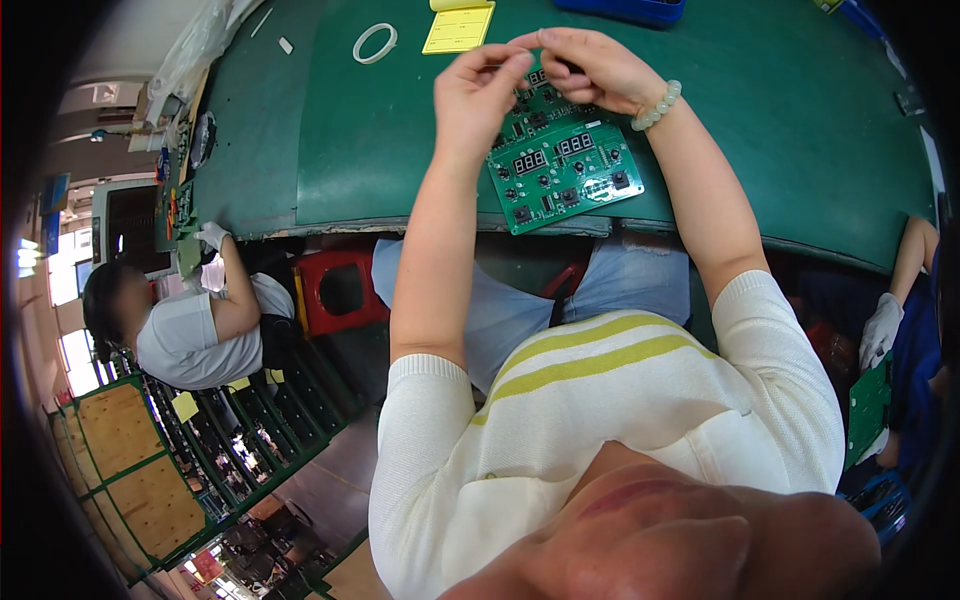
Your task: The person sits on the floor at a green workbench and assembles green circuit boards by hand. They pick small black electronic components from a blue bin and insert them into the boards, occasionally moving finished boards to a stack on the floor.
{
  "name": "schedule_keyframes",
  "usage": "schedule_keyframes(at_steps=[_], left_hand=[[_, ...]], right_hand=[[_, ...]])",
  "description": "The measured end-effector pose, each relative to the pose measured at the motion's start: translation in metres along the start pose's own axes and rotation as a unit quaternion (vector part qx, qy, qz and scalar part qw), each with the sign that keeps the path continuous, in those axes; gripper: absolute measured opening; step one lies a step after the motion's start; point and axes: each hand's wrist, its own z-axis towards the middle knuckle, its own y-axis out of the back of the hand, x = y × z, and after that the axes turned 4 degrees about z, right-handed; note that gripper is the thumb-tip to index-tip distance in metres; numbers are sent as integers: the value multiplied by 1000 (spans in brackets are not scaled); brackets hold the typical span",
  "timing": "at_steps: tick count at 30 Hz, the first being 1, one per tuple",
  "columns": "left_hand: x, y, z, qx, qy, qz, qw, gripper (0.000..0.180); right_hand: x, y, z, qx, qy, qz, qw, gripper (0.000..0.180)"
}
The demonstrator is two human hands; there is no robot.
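Note:
A green circuit board (598, 165) with two digit displays and several black buttons lies near the table's front edge. Partly under my hands, a second similar board (560, 119) sits just beyond it. Above that far board, my left hand (480, 95) is closed, thumb and fingers pinched together. My right hand (605, 72) is closed too, its fingertips meeting those of the left, with a pale green bead bracelet (657, 107) round the wrist. Whatever the fingertips pinch, if anything, is too small or hidden to make out.
On the green table (380, 150) lie a white ring (374, 43) and a yellow notepad (458, 28); a blue bin (625, 10) stands at the far edge. Co-workers sit left and right, the right one's gloved hand (881, 328) near another green board (868, 410). A red stool (340, 290) stands left.

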Motion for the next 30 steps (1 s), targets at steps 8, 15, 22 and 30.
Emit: schedule_keyframes(at_steps=[8, 15, 22, 30], left_hand=[[34, 49, 15, -76, 19, 168, 983, 19], [51, 42, 33, -19, -25, 408, 912, 23], [53, 42, 36, 51, 60, 341, 937, 20], [45, 41, 33, 62, 20, 437, 897, 21]], right_hand=[[-6, 37, 12, -204, 44, 73, 975, 28], [-12, 60, 14, -120, 26, 36, 992, 30], [-4, 44, 13, -147, 36, 99, 983, 18], [-3, 45, 12, -113, 59, 139, 982, 11]])
